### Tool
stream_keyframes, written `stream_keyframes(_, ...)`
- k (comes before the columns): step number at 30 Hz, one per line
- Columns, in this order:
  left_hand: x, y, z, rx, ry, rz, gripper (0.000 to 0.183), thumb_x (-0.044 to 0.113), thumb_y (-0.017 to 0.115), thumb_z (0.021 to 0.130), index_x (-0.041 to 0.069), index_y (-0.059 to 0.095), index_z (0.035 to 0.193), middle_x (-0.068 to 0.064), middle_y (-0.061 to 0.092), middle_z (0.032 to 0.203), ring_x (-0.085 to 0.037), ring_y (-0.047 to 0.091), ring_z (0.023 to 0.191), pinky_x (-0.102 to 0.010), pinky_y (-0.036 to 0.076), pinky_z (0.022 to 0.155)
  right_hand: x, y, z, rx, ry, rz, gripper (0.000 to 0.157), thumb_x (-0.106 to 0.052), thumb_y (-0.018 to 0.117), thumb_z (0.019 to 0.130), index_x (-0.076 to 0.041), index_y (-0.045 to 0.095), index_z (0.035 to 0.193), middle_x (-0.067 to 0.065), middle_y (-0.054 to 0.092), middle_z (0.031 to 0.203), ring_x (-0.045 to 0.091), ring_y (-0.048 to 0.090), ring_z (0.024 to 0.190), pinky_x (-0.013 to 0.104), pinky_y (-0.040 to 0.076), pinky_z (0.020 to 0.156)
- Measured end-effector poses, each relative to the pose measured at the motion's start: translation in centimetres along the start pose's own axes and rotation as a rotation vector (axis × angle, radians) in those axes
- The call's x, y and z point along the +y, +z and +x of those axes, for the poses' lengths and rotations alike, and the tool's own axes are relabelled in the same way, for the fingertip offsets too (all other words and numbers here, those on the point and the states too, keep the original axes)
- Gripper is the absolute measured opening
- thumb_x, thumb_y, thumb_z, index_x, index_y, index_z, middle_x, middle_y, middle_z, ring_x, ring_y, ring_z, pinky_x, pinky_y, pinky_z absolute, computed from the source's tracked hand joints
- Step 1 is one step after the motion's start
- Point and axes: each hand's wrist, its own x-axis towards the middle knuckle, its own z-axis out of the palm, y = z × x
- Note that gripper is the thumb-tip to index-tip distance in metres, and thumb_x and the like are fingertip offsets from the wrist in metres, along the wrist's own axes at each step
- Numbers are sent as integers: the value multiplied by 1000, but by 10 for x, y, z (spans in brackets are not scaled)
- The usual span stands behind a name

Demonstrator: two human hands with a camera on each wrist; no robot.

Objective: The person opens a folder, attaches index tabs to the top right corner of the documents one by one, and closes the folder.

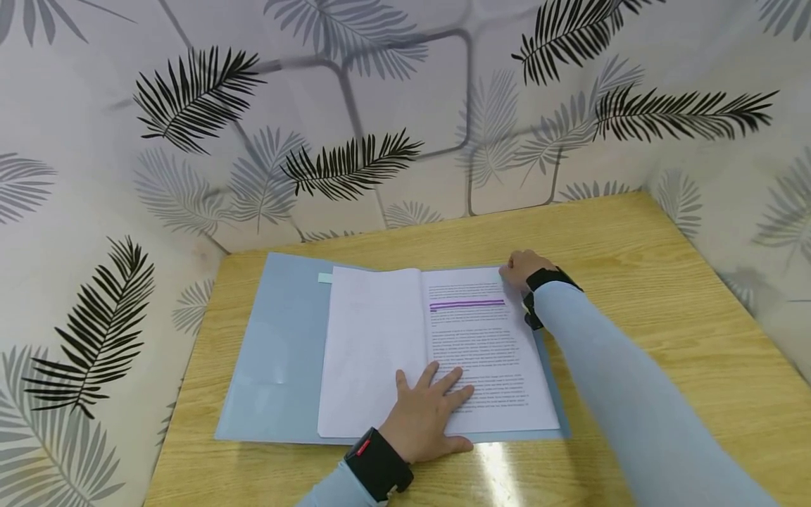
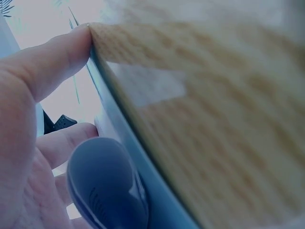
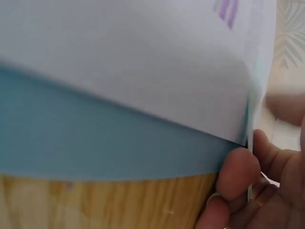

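A light-blue folder point(image 1: 269, 352) lies spread on the table, holding a stack of white sheets. On the left is a blank turned sheet point(image 1: 374, 352); on the right, a printed page point(image 1: 472, 338) with purple highlighting near its top. My left hand point(image 1: 424, 419) rests with fingers spread on the lower middle of the papers, thumb by the folder's bottom edge. In the left wrist view the turned sheet point(image 2: 107, 176) curls into a loop beside the fingers. At the printed page's upper right corner, my right hand point(image 1: 522, 271) pinches the page edge; its fingertips point(image 3: 238, 174) show close up.
The wooden table point(image 1: 665, 303) extends past the folder on both sides and behind. A leaf-patterned wall covering point(image 1: 412, 105) rises along its back and sides. A pale green tab point(image 1: 325, 278) sticks out at the left sheet's upper edge.
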Motion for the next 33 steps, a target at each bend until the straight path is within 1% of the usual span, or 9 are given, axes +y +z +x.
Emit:
stream_keyframes(3,0,0,1,0,0,-2,84,73,65,72,32,47,143,1,37,152,-37,32,138,-80,26,87,4,2,3,-19,16,29,51,-48,56,91,-1,55,112,17,59,103,31,54,86,40,44,69)
stream_keyframes(5,0,0,1,-1,-1,-1,84,73,65,72,32,47,143,1,37,152,-37,32,138,-79,26,87,4,4,4,-23,27,37,55,-52,61,88,-2,56,111,16,60,102,31,54,86,39,44,68)
stream_keyframes(12,-1,-1,1,-4,-2,-5,84,73,65,72,32,47,143,1,36,152,-37,31,138,-79,26,87,1,3,0,-16,47,41,55,-49,62,89,-1,55,115,18,59,105,32,54,87,40,45,70)
stream_keyframes(15,-1,0,1,-5,-5,-15,84,72,65,72,32,47,143,1,36,152,-37,31,138,-79,26,87,1,4,1,-15,58,36,55,-49,62,89,-2,55,117,17,59,106,32,54,88,41,46,71)
stream_keyframes(21,-1,1,1,-7,-8,-25,84,72,65,72,32,47,143,1,36,152,-37,31,138,-79,26,87,4,7,5,-20,50,31,58,-50,62,89,-2,54,119,17,59,107,32,55,88,41,46,70)
stream_keyframes(24,-1,0,1,-7,-11,-32,84,72,66,72,32,48,143,1,36,152,-37,30,138,-80,25,87,6,5,7,-30,29,35,53,-48,59,91,-2,54,117,16,58,105,31,54,88,40,44,70)
stream_keyframes(28,-1,-1,1,-6,-13,-39,84,71,66,71,31,48,142,1,36,152,-37,30,138,-79,25,87,8,3,8,-18,-13,26,40,-41,55,94,-4,54,109,14,56,99,29,53,86,37,41,68)
stream_keyframes(30,0,-1,0,-7,-13,-39,84,71,66,71,31,48,143,1,36,152,-37,30,138,-79,25,88,9,3,8,-7,-24,17,36,-38,54,94,-4,55,106,13,56,96,28,53,84,36,40,66)
stream_keyframes(33,0,-1,0,-9,-17,-38,84,72,66,71,32,47,143,1,35,153,-37,29,139,-79,25,88,9,4,9,4,-29,8,33,-36,56,94,-4,55,103,12,56,93,27,53,81,34,40,63)
